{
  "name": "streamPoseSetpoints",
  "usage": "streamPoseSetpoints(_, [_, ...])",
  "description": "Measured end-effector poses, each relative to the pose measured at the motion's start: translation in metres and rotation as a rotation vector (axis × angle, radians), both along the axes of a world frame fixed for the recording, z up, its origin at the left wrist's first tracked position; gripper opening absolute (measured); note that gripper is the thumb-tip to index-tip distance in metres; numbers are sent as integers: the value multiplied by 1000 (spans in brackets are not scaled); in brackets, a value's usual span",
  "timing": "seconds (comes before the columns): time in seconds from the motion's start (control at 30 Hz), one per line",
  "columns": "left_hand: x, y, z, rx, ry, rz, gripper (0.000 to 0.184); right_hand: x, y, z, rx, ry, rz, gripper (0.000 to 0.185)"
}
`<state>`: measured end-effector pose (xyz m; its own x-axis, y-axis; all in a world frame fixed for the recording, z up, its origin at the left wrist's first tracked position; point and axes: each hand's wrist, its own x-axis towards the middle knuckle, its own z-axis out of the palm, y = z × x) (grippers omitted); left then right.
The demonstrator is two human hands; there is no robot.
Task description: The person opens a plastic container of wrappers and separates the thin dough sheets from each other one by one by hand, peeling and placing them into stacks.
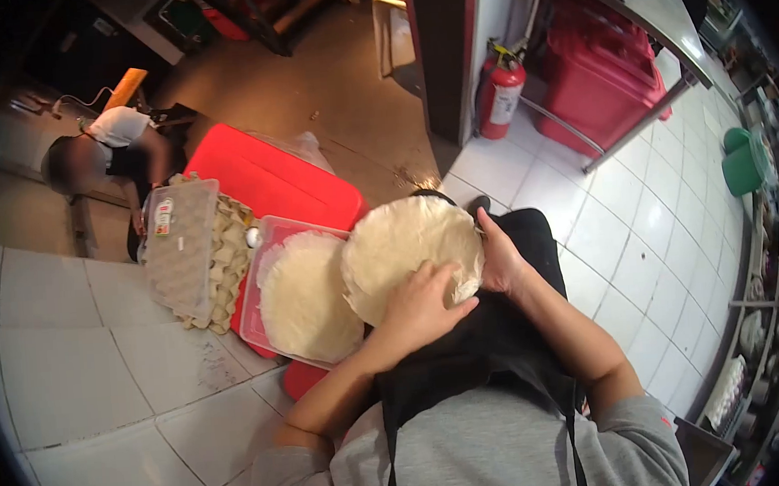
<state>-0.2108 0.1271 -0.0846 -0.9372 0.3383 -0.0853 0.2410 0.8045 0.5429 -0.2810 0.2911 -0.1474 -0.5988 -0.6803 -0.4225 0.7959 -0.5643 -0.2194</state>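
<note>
Two bare hands worked at the centre of my head view, above a dark apron, on a stack of round, pale sheets [387, 234]. On my feed, the right hand [501, 255] held the stack by its three o'clock edge, palm against the rim. The left hand [425, 299] lay on top toward six o'clock, fingers bent onto the surface, thumb out; I could not tell whether it pinched a sheet.

At nine o'clock, just beside the stack, I had a clear tub [249, 318] with a second pale stack [303, 294] inside. Beyond it, also at nine, stood egg trays [224, 259] with a clear lid [184, 253] leaning over them. A red lid [263, 175] lay at ten o'clock, and farther out that way I saw another person [124, 131]. At one o'clock I made out a fire extinguisher [500, 100].
</note>
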Motion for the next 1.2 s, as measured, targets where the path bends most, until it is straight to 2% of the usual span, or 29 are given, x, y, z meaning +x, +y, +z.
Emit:
streamPoseSetpoints(0.07, [-8,-6,-6,116,21,47,50,7,4,2,54,33,-56,73])
streamPoseSetpoints(0.1, [-12,-8,-1,144,-70,81,51,7,6,0,11,34,-41,74])
streamPoseSetpoints(0.2, [-15,-9,8,82,-183,134,51,7,5,0,-73,65,-7,73])
streamPoseSetpoints(0.4, [-16,-13,-16,215,-186,170,38,12,9,3,43,141,36,59])
streamPoseSetpoints(0.5, [-22,-23,-42,458,-289,208,28,13,14,0,86,133,54,54])
streamPoseSetpoints(0.6, [-24,-27,-52,624,-394,237,25,15,14,1,135,173,70,57])
streamPoseSetpoints(0.7, [-21,-22,-41,476,-288,193,27,19,14,8,188,171,67,62])
streamPoseSetpoints(0.8, [-22,-10,-26,394,-496,243,28,21,14,7,218,170,67,65])
streamPoseSetpoints(0.9, [-28,-6,-24,372,-495,204,28,24,12,3,256,197,72,65])
streamPoseSetpoints(1.0, [-33,-18,-48,629,-564,210,24,26,13,7,289,193,95,67])
streamPoseSetpoints(1.2, [-41,-34,-58,859,-768,232,15,25,11,14,370,248,191,74])
